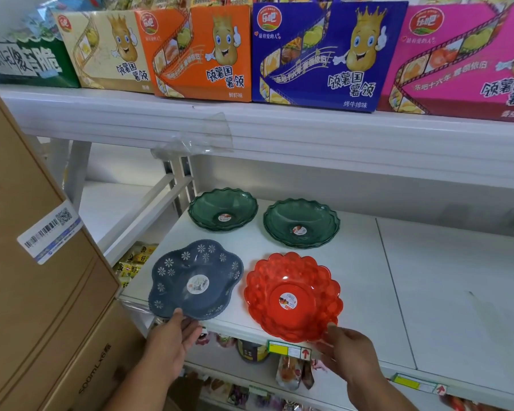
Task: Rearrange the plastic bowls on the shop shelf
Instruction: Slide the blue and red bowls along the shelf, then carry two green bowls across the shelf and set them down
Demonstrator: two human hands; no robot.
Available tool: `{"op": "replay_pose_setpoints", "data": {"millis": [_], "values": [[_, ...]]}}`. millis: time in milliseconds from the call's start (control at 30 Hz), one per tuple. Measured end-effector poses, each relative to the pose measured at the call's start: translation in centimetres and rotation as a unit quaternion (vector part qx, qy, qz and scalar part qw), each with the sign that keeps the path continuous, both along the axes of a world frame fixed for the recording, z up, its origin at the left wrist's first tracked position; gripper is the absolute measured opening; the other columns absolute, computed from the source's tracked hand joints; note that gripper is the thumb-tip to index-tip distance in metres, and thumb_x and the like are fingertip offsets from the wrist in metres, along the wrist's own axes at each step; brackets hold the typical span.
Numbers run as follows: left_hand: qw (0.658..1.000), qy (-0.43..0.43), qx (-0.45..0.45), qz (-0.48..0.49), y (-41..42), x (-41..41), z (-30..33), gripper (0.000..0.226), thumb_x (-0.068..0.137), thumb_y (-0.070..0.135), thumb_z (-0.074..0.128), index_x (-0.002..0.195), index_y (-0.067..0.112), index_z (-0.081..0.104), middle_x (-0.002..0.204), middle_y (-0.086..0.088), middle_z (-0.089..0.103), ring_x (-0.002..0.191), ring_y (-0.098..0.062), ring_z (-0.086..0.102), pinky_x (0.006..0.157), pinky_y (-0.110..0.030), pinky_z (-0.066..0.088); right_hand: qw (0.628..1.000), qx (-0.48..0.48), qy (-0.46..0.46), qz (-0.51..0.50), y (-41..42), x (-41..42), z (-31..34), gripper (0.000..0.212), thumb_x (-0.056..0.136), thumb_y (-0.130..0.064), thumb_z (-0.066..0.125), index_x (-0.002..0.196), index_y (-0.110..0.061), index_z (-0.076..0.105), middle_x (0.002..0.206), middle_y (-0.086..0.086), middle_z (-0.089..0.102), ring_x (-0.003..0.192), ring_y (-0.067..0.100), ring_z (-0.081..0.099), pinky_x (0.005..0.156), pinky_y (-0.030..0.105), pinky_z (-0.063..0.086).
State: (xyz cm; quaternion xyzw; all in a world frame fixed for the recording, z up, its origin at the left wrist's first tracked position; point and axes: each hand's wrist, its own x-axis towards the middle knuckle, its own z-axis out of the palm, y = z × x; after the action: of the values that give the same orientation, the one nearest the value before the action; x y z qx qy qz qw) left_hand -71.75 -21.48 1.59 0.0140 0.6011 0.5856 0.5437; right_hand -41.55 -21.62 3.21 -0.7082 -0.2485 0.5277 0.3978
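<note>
Several plastic bowls sit on the white middle shelf (428,277). A blue flower-shaped bowl with white daisies (195,278) is at the front left; my left hand (172,336) grips its near rim, thumb on top. A red scalloped bowl (293,296) is at the front right, and my right hand (346,351) pinches its near right rim. Behind them stand two dark green scalloped bowls, one on the left (223,209) and one on the right (301,222). Each bowl has a round sticker in its middle.
Brown cardboard cartons (42,292) with a barcode label crowd the left side. Colourful snack boxes (315,54) line the upper shelf, whose edge (279,134) overhangs the bowls. Packaged goods (291,372) fill the lower shelf. The middle shelf runs on white to the right.
</note>
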Motion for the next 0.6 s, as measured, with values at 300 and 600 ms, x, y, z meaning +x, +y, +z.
{"op": "replay_pose_setpoints", "data": {"millis": [300,600], "values": [[0.990,0.123,0.026,-0.071,-3.0,5.0,3.3,0.019,0.096,0.007,0.059,0.115,0.004,0.055,0.091,-0.011,0.061,0.079,-0.022,0.061,0.068,-0.035,0.052,0.962,0.105,-0.238,0.086,1.7,3.2,4.8,0.047,0.093,-0.037,0.060,0.133,-0.012,0.057,0.130,0.008,0.065,0.117,0.028,0.060,0.094,0.036,0.046],[0.959,0.259,0.026,-0.117,2.6,8.0,9.8,0.045,0.093,0.025,0.065,0.134,0.014,0.052,0.113,-0.005,0.066,0.099,-0.021,0.066,0.093,-0.039,0.055,0.943,0.132,-0.234,0.197,5.5,4.8,9.4,0.063,0.095,-0.044,0.057,0.146,-0.011,0.043,0.147,0.009,0.052,0.130,0.029,0.053,0.105,0.039,0.040]]}}
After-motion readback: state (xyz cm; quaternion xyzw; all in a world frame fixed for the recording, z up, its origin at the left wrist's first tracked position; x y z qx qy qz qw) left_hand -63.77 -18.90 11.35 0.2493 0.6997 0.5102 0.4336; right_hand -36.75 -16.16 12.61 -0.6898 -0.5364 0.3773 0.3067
